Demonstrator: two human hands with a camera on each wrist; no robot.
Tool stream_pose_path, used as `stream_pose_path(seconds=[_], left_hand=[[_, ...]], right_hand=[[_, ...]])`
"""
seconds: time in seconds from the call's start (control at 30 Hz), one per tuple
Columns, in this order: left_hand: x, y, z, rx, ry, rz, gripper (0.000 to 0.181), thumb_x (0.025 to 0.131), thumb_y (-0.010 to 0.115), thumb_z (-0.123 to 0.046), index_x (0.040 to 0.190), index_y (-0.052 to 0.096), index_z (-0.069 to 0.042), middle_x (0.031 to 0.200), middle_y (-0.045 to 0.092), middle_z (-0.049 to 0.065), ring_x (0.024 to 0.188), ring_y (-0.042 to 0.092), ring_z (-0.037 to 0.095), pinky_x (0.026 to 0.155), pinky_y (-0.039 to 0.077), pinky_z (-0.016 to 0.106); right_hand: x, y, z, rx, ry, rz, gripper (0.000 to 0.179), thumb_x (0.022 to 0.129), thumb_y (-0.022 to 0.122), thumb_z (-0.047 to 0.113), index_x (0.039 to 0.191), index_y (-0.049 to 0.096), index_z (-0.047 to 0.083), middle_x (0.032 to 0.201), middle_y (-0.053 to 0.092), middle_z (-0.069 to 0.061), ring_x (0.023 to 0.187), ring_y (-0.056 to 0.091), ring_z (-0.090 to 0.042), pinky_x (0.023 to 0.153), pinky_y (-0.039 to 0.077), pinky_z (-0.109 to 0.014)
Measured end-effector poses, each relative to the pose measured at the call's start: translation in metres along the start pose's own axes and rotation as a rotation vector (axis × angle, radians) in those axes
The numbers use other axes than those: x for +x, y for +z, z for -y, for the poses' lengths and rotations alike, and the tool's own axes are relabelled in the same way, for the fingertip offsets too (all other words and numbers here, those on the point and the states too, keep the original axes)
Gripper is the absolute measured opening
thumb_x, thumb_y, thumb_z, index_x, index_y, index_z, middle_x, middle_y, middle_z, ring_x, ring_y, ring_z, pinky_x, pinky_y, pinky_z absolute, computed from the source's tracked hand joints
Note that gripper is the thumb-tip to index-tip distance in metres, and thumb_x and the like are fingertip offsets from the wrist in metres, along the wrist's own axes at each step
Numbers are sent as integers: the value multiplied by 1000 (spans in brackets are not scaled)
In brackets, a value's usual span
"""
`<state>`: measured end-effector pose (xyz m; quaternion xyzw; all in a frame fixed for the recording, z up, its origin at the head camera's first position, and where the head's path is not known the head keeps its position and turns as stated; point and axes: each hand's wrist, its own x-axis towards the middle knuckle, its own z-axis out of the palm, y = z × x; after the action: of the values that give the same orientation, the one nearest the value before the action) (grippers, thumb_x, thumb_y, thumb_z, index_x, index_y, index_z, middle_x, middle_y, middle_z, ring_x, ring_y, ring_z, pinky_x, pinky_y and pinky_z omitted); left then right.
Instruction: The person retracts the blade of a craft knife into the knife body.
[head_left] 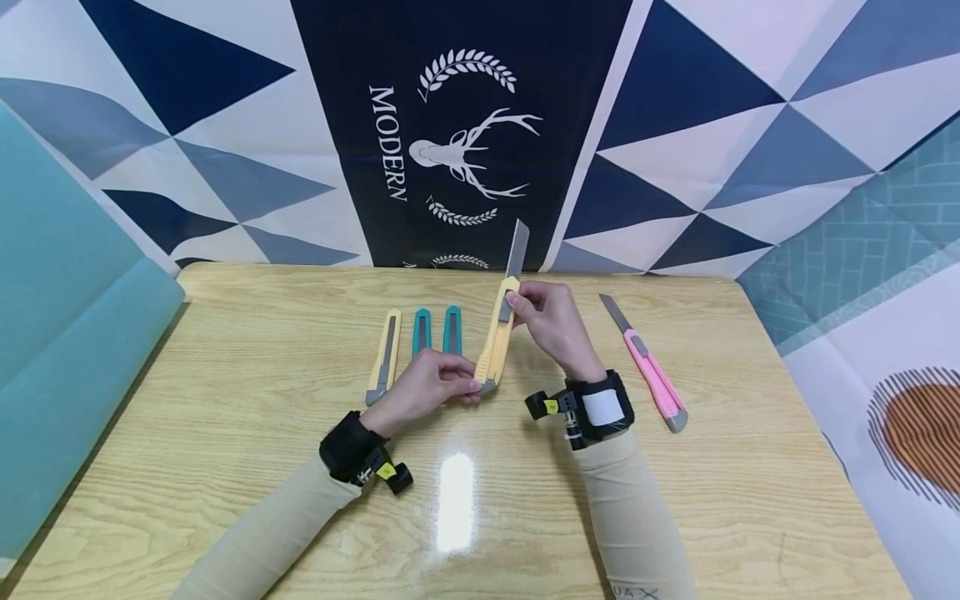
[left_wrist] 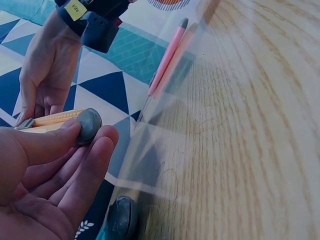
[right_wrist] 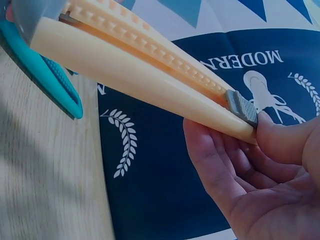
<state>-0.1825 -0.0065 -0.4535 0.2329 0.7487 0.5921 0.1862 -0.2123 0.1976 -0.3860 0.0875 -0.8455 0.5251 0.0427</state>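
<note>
Both hands hold a yellow utility knife [head_left: 495,342] above the table, tilted with its long blade [head_left: 517,248] extended toward the back wall. My left hand [head_left: 427,383] pinches the grey end cap [left_wrist: 90,125] between thumb and fingers. Near the blade end, my right hand [head_left: 553,325] grips the body, its thumb at the grey slider [right_wrist: 242,107]. Behind the left hand, two teal utility knives [head_left: 452,329] lie on the table, partly covered by it, their blades retracted. Another yellow utility knife [head_left: 386,354] lies left of them, blade also in.
A pink utility knife [head_left: 654,375] lies on the right of the wooden table [head_left: 750,467], blade out and pointing to the back. Patterned cloth [head_left: 247,142] hangs behind the table's far edge. A teal panel [head_left: 82,350] borders the left side.
</note>
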Motion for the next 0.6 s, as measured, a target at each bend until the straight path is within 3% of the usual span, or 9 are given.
stream_pose_path(seconds=[0.27,0.5,0.6], left_hand=[[2,-1,1,-47,-38,-10,15,87,64,-4,101,66,0,83,71,9,73,66,21,72,59,36],[1,-2,-2,-61,-42,-7,16,87,63,-3,102,65,2,86,70,16,76,66,24,77,57,45],[-3,-2,-11,-55,-21,-11,16,88,61,-1,102,64,5,87,69,21,78,65,30,78,55,51]], right_hand=[[3,3,-3,-15,-18,-22,11,91,60,9,93,66,1,80,66,-12,66,61,-19,52,44,-24],[3,4,-4,62,17,20,20,93,57,12,106,63,-2,89,65,-14,71,63,-18,66,58,-30],[3,4,-3,93,37,29,20,94,56,13,105,64,-2,90,65,-14,72,63,-19,68,59,-36]])
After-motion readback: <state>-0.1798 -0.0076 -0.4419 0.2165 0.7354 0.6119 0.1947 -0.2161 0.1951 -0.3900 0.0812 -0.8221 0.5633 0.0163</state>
